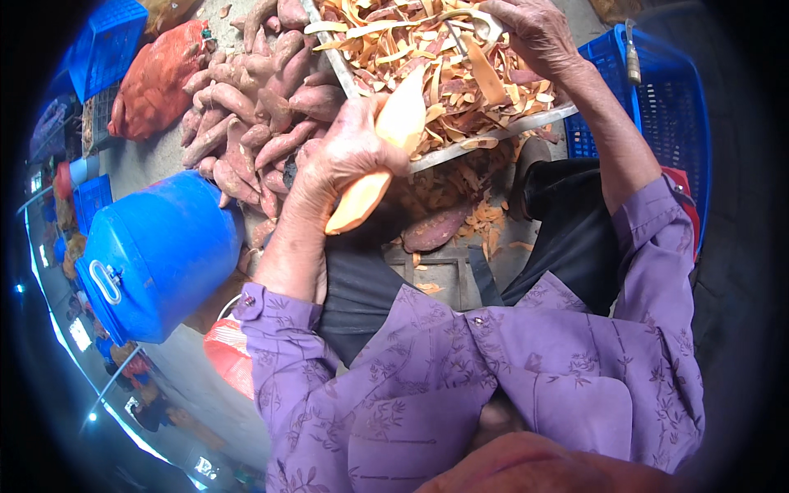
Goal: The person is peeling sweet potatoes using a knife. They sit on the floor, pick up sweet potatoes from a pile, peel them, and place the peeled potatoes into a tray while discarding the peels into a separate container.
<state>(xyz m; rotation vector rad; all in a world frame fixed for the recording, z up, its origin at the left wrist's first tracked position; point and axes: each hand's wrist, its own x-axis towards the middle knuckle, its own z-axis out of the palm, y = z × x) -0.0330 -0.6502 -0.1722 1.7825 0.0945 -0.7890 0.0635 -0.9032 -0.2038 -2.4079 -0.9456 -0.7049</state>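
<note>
My left hand (pixel 351 145) is closed around the middle of a peeled sweet potato (pixel 400 114), whose pale flesh sticks out above and below the fist. To its right, my right hand (pixel 533 37) grips a peeler (pixel 471 24) with a light-coloured handle, held apart from the sweet potato. A strip of peel (pixel 484 71) hangs by the peeler's blade. Both hands are over the near part of a metal-rimmed tray (pixel 511 128) heaped with orange and reddish peelings (pixel 456 98). An unpeeled sweet potato (pixel 436 229) lies below the tray, between my legs, among fallen peelings.
Many unpeeled sweet potatoes (pixel 246 105) are piled on the floor left of the tray. A blue plastic barrel (pixel 163 252) lies nearer on the left, with a red mesh sack (pixel 163 80) beyond. At right stands a blue crate (pixel 672 105) with a wooden-handled tool (pixel 632 61) on its rim.
</note>
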